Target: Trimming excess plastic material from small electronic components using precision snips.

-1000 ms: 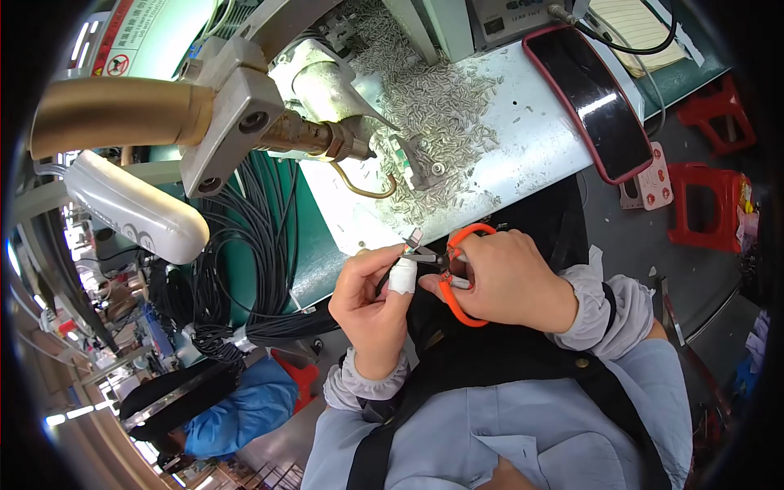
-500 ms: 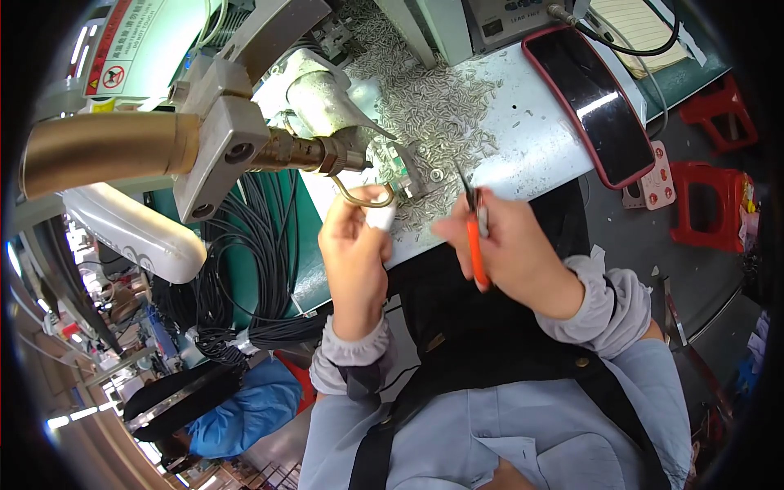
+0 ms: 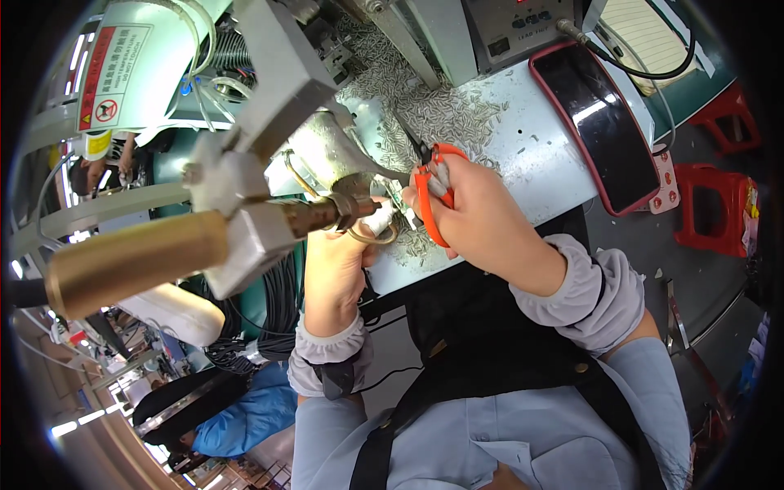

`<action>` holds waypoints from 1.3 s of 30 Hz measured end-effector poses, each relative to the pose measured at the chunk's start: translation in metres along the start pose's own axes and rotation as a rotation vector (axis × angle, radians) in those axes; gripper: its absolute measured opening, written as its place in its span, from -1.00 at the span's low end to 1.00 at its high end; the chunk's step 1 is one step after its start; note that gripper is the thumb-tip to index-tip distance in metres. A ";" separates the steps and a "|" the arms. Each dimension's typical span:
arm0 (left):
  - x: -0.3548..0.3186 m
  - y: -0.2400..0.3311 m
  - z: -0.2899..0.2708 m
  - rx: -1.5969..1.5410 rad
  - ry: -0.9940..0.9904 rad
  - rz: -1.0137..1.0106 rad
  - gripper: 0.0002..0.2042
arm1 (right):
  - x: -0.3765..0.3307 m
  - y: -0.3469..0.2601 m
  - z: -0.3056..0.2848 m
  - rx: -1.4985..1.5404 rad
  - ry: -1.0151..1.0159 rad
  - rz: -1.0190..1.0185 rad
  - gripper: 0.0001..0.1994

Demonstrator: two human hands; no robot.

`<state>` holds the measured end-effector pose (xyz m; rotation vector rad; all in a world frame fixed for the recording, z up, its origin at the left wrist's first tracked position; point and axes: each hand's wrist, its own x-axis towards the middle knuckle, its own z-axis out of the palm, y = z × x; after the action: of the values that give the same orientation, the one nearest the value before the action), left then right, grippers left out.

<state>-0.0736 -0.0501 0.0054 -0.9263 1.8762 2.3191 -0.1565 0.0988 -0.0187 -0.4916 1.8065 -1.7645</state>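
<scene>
At left of centre a brass-coloured machine arm (image 3: 139,261) reaches across. Just right of its tip, the left hand (image 3: 335,265) pinches a small white piece (image 3: 380,219) in closed fingers. At centre, the right hand (image 3: 478,216) grips orange-handled snips (image 3: 429,196) over scattered metal bits (image 3: 441,114). A dark phone (image 3: 600,122) lies upper right.

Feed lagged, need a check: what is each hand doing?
Left hand: fingers at the brass machine nozzle; grip hidden.
Right hand: closed on orange-handled metal snips.

Pale workbench (image 3: 523,163), red stools (image 3: 702,204) on grey floor (image 3: 653,269)
</scene>
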 end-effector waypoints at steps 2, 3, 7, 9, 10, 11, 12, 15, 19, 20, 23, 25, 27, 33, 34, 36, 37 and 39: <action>0.000 0.001 -0.001 0.001 0.014 -0.017 -0.79 | 0.001 0.004 0.003 0.045 0.043 -0.068 -0.83; -0.001 0.001 -0.001 0.002 0.021 -0.026 -0.79 | 0.001 0.006 0.003 0.067 0.064 -0.102 -0.83; -0.005 0.000 0.000 0.120 0.105 0.035 -0.78 | -0.001 -0.004 -0.001 0.060 -0.004 0.020 -0.84; -0.005 0.001 0.000 0.163 0.124 0.035 -0.78 | 0.000 0.001 0.002 0.050 0.016 -0.023 -0.84; -0.006 0.001 0.002 0.208 0.140 0.036 -0.77 | 0.000 0.004 0.003 0.042 0.037 -0.067 -0.84; -0.007 0.002 0.002 0.252 0.157 0.037 -0.77 | 0.000 0.004 0.004 0.033 0.059 -0.111 -0.84; -0.007 0.004 0.003 0.252 0.157 0.038 -0.77 | -0.001 0.005 0.004 0.032 0.058 -0.111 -0.84; -0.006 0.009 0.006 0.213 0.087 0.016 -0.78 | -0.003 0.002 0.002 0.130 0.033 -0.033 -0.85; -0.004 0.009 0.008 0.147 0.033 0.009 -0.79 | -0.004 -0.001 0.000 0.022 -0.003 -0.012 -0.86; -0.002 0.008 0.006 0.147 0.032 0.013 -0.79 | -0.003 -0.001 -0.001 0.021 -0.002 -0.015 -0.86; 0.000 0.003 -0.004 -0.018 -0.116 -0.053 -0.80 | -0.004 0.003 -0.002 0.010 -0.003 -0.100 -0.88; -0.007 0.003 -0.002 -0.087 -0.145 -0.091 -0.82 | -0.013 -0.003 -0.005 0.109 -0.051 -0.003 -0.88; -0.017 0.003 0.000 -0.227 -0.205 -0.171 -0.85 | -0.024 -0.010 -0.008 0.305 -0.144 0.197 -0.89; -0.043 -0.008 0.002 -0.248 -0.304 -0.114 -0.81 | -0.046 -0.015 -0.009 0.357 -0.172 0.237 -0.89; -0.046 -0.014 0.006 -0.099 -0.278 0.012 -0.78 | -0.049 -0.013 -0.009 0.349 -0.150 0.206 -0.89; -0.053 -0.017 0.005 0.054 -0.211 0.166 -0.76 | -0.054 -0.012 -0.009 0.313 -0.042 0.079 -0.89; -0.054 -0.023 -0.003 0.348 -0.081 0.366 -0.72 | -0.056 -0.008 -0.008 0.291 0.042 -0.004 -0.87; -0.054 -0.032 -0.022 0.949 0.184 0.727 -0.66 | -0.063 -0.011 -0.017 0.339 0.108 -0.033 -0.83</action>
<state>-0.0083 -0.0422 -0.0012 -0.3483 3.2682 1.1287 -0.1195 0.1502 -0.0001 -0.2958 1.5285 -2.1015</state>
